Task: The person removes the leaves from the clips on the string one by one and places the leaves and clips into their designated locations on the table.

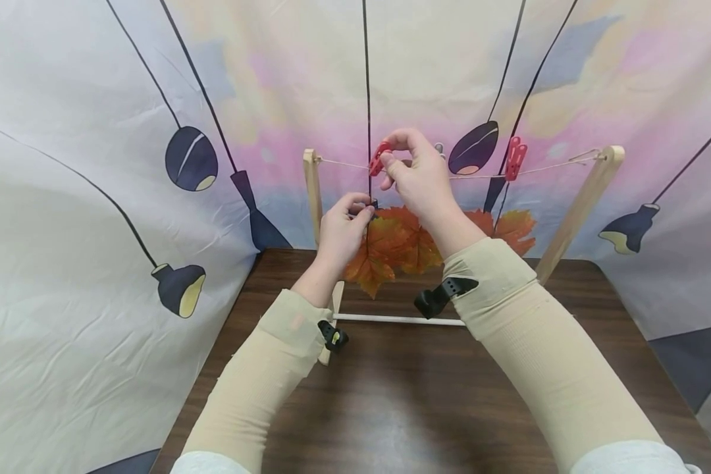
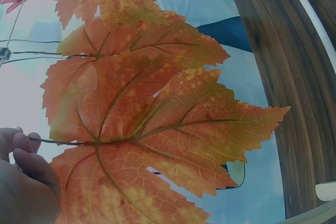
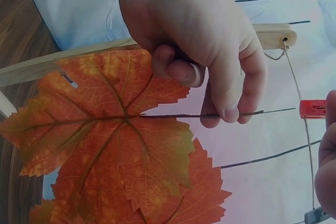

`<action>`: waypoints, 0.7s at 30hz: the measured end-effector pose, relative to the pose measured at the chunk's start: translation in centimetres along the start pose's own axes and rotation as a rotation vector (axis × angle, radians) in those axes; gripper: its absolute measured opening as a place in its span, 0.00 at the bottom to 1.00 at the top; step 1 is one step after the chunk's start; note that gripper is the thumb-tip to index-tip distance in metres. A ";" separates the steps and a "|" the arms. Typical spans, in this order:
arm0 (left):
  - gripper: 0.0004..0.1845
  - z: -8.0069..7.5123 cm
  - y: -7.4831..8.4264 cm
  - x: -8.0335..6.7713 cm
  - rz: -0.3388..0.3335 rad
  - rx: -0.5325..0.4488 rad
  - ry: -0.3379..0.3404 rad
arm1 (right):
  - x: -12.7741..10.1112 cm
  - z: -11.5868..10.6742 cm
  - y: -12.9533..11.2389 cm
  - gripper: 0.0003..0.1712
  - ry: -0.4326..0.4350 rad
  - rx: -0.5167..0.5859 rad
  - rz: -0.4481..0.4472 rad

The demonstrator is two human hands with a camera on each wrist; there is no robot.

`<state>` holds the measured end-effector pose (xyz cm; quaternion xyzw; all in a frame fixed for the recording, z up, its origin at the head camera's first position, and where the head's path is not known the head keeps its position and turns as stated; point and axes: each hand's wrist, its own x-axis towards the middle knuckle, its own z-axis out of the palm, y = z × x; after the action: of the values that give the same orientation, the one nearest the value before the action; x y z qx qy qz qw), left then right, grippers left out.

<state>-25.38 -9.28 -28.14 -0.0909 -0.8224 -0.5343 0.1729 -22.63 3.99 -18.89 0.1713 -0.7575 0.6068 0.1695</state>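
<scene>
Left hand [image 1: 339,232] pinching leaf stem [image 3: 210,114], right hand [image 1: 417,174] squeezing red clothespin [image 1: 379,158], string [image 1: 545,168] overhead

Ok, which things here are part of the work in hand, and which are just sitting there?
In hand: left hand pinching the stem of the orange leaf; right hand pinching a red peg at the string of the wooden rack.
Not in use: second red peg further along the string; other leaf to the right; table.

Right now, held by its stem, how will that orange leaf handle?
Likely very light: the left hand carries the leaf by pinching only its thin stem. Probably fairly stiff, since it hangs spread flat. The stem may twist between fingers.
</scene>
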 end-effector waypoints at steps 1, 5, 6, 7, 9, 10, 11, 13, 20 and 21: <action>0.08 0.0 0.0 0.0 0.002 0.005 0.000 | 0.0 0.0 0.0 0.09 0.002 0.001 -0.008; 0.09 0.1 -0.2 -0.1 -0.003 -0.013 -0.011 | -0.2 0.0 0.1 0.10 0.009 0.001 -0.046; 0.09 0.1 -0.2 -0.1 -0.004 -0.016 -0.012 | -0.2 0.0 0.1 0.10 0.011 -0.003 -0.054; 0.08 0.1 -0.2 -0.1 -0.004 -0.015 -0.013 | -0.3 0.0 0.1 0.10 0.013 -0.007 -0.062; 0.08 0.1 -0.2 -0.1 -0.003 -0.017 -0.016 | -0.4 -0.1 0.1 0.10 0.016 -0.016 -0.075; 0.08 0.2 -0.2 -0.1 -0.001 -0.018 -0.017 | -0.4 -0.2 0.1 0.10 0.017 -0.023 -0.080; 0.08 0.2 -0.2 -0.1 0.001 -0.012 -0.016 | -0.5 -0.2 0.1 0.10 0.017 -0.028 -0.085; 0.08 0.2 -0.3 -0.2 0.005 -0.012 -0.013 | -0.6 -0.3 0.1 0.11 0.015 -0.035 -0.089; 0.09 0.2 -0.4 -0.3 0.018 0.023 0.009 | -1.1 -0.1 -0.1 0.14 0.006 -0.052 -0.070; 0.09 0.2 -0.4 -0.3 0.020 0.027 0.012 | -1.1 -0.1 0.0 0.15 0.001 -0.051 -0.062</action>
<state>-25.28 -9.29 -28.70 -0.0937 -0.8276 -0.5219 0.1844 -21.59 4.11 -19.38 0.1902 -0.7668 0.5819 0.1930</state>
